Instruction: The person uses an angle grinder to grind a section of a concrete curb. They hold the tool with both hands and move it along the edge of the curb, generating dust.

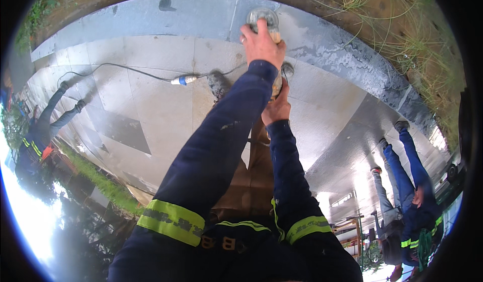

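A hand-held angle grinder (262, 16) with a round grey head rests on the blue-grey stone edging (166, 17) at the top. My left hand (264, 46) is closed over the front of the tool, just behind its head. Further back, my right hand (277, 107) wraps round the rear of its body, part of which is hidden by my hands and sleeve. The underside of the head, where it meets the stone, cannot be seen.
A dark power cable (133, 69) with a white and blue connector (184, 80) crosses the pale paving (161, 100) on the left. My dusty shoe (219, 84) stands near it. Bare soil and grass (402, 30) border the edging. One person (40, 131) stands left, others (415, 196) right.
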The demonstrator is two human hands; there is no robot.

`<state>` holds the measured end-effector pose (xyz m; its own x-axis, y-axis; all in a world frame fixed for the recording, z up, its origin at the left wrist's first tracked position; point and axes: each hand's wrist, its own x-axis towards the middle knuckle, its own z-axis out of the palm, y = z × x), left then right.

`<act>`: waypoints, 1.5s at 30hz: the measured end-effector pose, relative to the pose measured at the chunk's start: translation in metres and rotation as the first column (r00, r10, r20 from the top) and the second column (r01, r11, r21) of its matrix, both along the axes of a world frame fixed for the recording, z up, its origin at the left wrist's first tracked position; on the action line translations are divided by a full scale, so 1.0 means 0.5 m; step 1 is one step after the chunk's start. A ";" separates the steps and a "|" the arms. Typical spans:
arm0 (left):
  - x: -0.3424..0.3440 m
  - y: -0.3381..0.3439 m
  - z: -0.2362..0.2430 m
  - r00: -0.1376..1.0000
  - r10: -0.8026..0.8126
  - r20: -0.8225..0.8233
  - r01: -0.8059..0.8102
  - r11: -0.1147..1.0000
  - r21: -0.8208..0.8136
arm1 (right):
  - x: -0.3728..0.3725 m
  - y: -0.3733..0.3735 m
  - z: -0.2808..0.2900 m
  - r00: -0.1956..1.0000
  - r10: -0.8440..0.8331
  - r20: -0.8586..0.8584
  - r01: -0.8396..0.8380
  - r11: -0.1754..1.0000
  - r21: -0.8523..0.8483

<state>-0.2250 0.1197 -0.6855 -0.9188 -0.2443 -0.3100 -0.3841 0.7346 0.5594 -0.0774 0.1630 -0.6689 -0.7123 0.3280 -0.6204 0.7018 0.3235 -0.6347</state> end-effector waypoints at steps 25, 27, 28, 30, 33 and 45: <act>0.040 -0.052 0.020 0.994 0.069 0.079 -0.063 0.995 -0.076 | 0.029 -0.028 0.022 0.991 0.135 0.018 -0.135 0.991 -0.007; 0.061 -0.046 0.027 0.997 0.035 0.072 -0.030 0.998 -0.062 | 0.050 -0.030 0.034 0.993 0.115 0.032 -0.116 0.993 0.024; 0.071 -0.042 0.028 0.997 0.036 0.075 -0.032 0.998 -0.051 | 0.061 -0.029 0.040 0.992 0.101 0.070 -0.103 0.994 0.030; 0.091 -0.036 0.030 0.994 0.018 0.104 -0.014 0.999 -0.039 | 0.082 -0.030 0.048 0.996 0.094 -0.001 -0.093 0.993 0.067; 0.123 -0.045 0.030 0.994 0.015 0.113 -0.011 0.999 -0.033 | 0.112 -0.040 0.049 0.992 0.069 0.109 -0.073 0.997 0.033; 0.173 -0.051 0.022 0.992 -0.091 0.083 0.093 0.996 -0.017 | 0.179 -0.071 0.027 0.979 -0.100 0.176 0.117 0.989 -0.091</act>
